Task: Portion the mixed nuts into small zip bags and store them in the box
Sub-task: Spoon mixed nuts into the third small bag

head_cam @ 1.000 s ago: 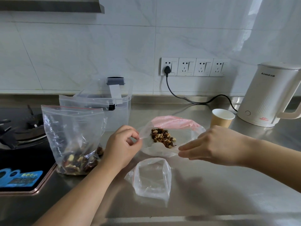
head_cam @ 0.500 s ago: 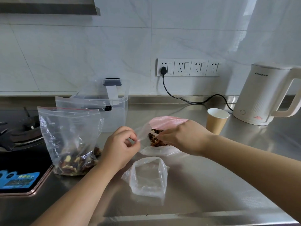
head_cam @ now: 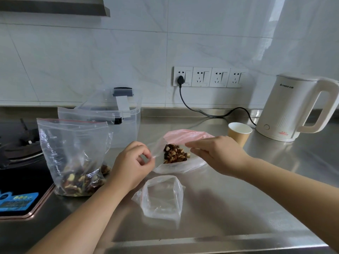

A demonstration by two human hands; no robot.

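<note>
Fingers of the left hand (head_cam: 132, 163) pinch one edge of a small bag (head_cam: 180, 166) of nuts (head_cam: 175, 154), while the right hand (head_cam: 215, 152) nips the opposite edge, its fingers closed on the plastic, holding the mouth open. That bag lies on the counter (head_cam: 238, 208) just right of the clear box (head_cam: 124, 123). Sealing looks next. An empty bag (head_cam: 161, 196) waits in front of it, and the big bag (head_cam: 73, 156) left of it holds more nuts. Nothing seems boxed yet, so most work remains.
</note>
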